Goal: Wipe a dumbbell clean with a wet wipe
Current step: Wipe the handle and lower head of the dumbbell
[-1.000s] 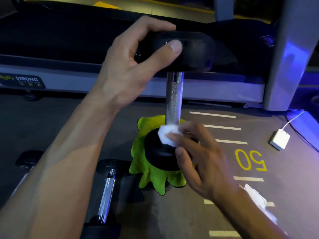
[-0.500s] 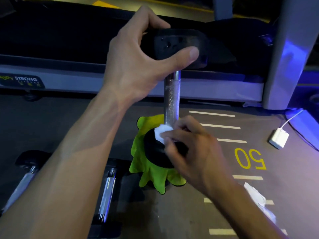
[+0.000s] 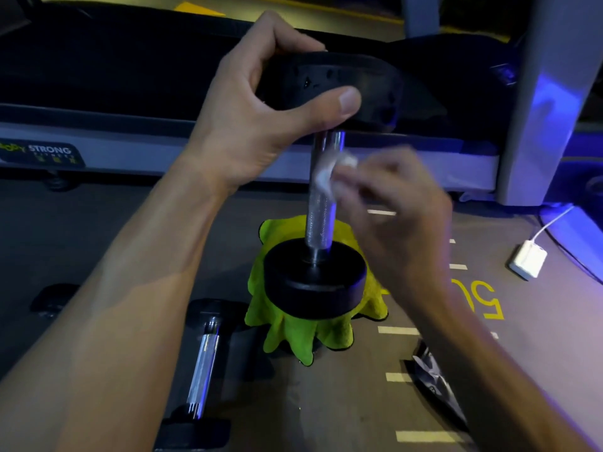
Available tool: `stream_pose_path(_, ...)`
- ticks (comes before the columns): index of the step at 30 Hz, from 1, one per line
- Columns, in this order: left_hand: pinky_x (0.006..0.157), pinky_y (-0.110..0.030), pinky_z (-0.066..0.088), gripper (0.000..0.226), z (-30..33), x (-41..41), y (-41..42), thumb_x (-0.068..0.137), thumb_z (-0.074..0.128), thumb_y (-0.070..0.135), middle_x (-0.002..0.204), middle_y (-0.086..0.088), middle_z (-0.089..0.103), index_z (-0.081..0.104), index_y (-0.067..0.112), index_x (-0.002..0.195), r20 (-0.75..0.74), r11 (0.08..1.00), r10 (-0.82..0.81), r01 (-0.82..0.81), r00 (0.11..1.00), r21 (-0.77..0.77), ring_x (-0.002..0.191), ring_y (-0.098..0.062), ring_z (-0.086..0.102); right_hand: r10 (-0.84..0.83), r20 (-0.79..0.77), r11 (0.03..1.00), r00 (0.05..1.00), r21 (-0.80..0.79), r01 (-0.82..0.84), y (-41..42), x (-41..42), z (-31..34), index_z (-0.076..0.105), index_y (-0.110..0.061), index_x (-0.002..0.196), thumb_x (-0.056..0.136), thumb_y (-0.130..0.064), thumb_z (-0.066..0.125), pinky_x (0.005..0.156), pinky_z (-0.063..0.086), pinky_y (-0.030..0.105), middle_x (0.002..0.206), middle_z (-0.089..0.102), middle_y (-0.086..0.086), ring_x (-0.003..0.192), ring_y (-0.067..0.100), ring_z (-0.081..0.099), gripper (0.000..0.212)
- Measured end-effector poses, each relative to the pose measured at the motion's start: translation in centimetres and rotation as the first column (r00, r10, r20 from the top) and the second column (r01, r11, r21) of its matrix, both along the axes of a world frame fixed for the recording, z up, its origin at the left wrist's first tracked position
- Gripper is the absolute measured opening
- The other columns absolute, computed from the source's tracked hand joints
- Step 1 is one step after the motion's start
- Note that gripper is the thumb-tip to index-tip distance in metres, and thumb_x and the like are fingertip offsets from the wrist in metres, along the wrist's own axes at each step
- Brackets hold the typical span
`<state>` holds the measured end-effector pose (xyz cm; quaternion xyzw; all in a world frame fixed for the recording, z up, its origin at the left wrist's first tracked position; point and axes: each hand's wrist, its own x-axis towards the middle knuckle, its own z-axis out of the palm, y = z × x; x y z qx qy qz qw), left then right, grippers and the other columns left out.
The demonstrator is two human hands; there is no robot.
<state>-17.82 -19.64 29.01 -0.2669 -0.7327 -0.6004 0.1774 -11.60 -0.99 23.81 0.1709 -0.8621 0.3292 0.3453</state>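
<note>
the dumbbell (image 3: pixel 321 197) stands upright near the centre of the view, its lower black head planted on a crumpled green cloth (image 3: pixel 293 334) on the floor. the left hand (image 3: pixel 261 115) comes in from seven o'clock and grips the upper head at twelve o'clock, thumb curled across the near rim and fingers hooked over the far edge. the right hand (image 3: pixel 401 216), reaching in from five o'clock and blurred, pinches a small white wet wipe (image 3: pixel 329 172) between curled fingertips and presses it against the upper part of the knurled steel handle, just under the upper head. at seven o'clock a second dumbbell (image 3: pixel 202 370) lies flat on the floor beside the cloth. a white charger (image 3: pixel 528 259) with its cable sits at three o'clock, well apart. a treadmill (image 3: pixel 130 109) spans the far side, from ten to two o'clock.
</note>
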Motion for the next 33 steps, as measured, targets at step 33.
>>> stream_pose_path(33,0.093,-0.043,0.058,0.051,-0.2,0.2,0.5,0.088,0.084,0.039,0.120,-0.021,0.067,0.056,0.008,0.117,-0.009,0.998,0.063,-0.063,0.998,-0.002,0.110,-0.028,0.067,-0.003,-0.002,0.935,1.000,0.355,0.004,-1.9,1.5,-0.9,0.051,0.004,0.144,0.103,-0.019,0.051,0.119,0.036,0.043,0.149,0.045,0.023,0.141,0.034,0.044,0.047)
